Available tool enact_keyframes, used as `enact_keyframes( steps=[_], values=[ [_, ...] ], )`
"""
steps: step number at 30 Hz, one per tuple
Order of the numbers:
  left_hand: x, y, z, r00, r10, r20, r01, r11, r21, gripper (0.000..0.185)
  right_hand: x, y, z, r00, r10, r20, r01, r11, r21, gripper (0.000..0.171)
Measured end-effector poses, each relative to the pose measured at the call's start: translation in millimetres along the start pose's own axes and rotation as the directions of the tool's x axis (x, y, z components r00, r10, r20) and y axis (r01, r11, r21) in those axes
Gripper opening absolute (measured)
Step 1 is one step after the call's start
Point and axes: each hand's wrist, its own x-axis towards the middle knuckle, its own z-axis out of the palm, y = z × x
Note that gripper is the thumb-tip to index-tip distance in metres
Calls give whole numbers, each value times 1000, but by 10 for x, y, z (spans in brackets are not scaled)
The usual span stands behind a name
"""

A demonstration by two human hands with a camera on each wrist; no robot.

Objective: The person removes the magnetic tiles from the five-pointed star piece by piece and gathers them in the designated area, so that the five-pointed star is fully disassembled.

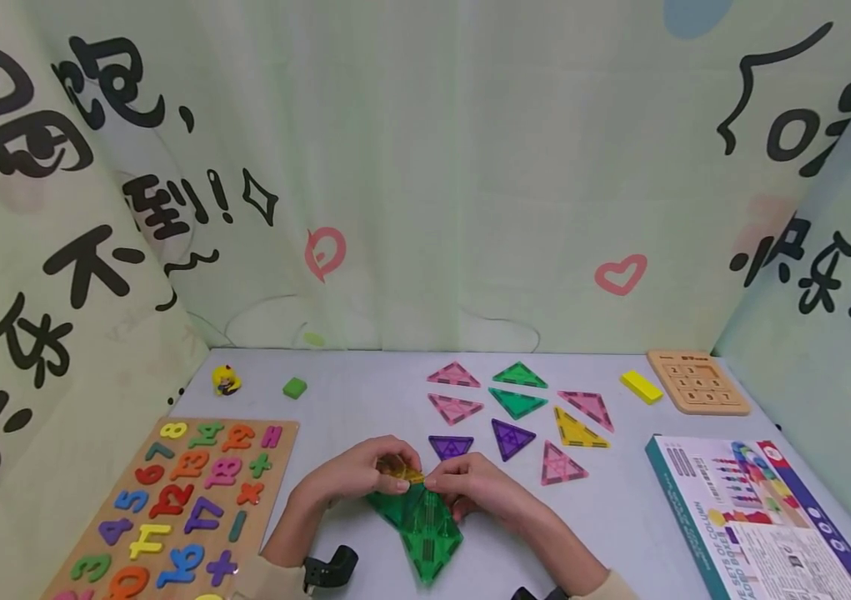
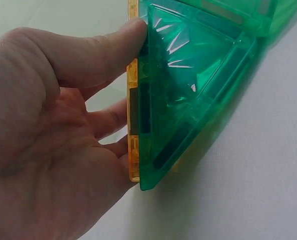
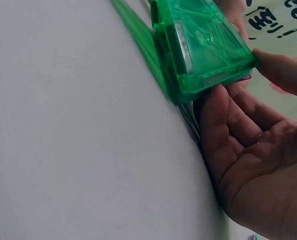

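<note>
Orange tile mostly hidden behind green tiles, fingers covering rest.

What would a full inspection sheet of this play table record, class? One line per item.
Surface: pale grey table.
Job's things: green tiles joined in a cluster, orange tile at its top edge.
Clutter: loose triangle tiles, number puzzle board, sliding puzzle, yellow block, green block, yellow toy, boxed set.
Grippers: left hand and right hand both pinch the tiles.
Cables: nothing seen.
Surroundings: printed curtain on three sides.
</note>
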Motion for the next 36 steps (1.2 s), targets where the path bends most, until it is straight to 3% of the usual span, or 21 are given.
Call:
enact_keyframes(
  steps=[5, 12, 15, 19, 22, 26, 29, 32, 36],
  values=[
    [33, 33, 12, 1000, 3, 8, -3, 1000, 0, 22, -11, 5, -7, 1000, -11, -20, 11, 999, -30, 28],
    [96, 39, -3, 1000, 3, 9, -2, 995, -96, 21, -22, 8, -24, 999, -21, -42, 19, 999, -50, 28],
    [138, 52, -12, 999, -20, -40, 17, 997, -73, 21, -29, 3, -39, 998, -24, -52, 21, 998, -56, 28],
    [186, 78, -60, 985, -39, -167, 44, 999, 29, 19, -32, -17, -48, 998, -25, -53, 22, 998, -58, 29],
    [233, 84, -106, 951, -46, -306, 87, 989, 121, 16, -24, -26, -48, 998, -21, -56, 17, 998, -57, 30],
    [366, 61, -165, 867, -77, -493, 220, 946, 239, 15, -26, -13, -37, 998, -9, -60, 6, 999, -52, 31],
    [503, 13, -224, 810, -104, -577, 320, 903, 288, 17, -26, 7, -17, 998, -4, -60, 2, 999, -46, 30],
    [631, -48, -286, 782, -104, -614, 362, 878, 312, 19, -18, 21, 16, 998, 1, -56, -3, 999, -41, 29],
    [745, -114, -355, 770, -78, -633, 362, 870, 334, 23, -6, 30, 65, 998, 6, -59, -9, 999, -42, 29]
  ],
)
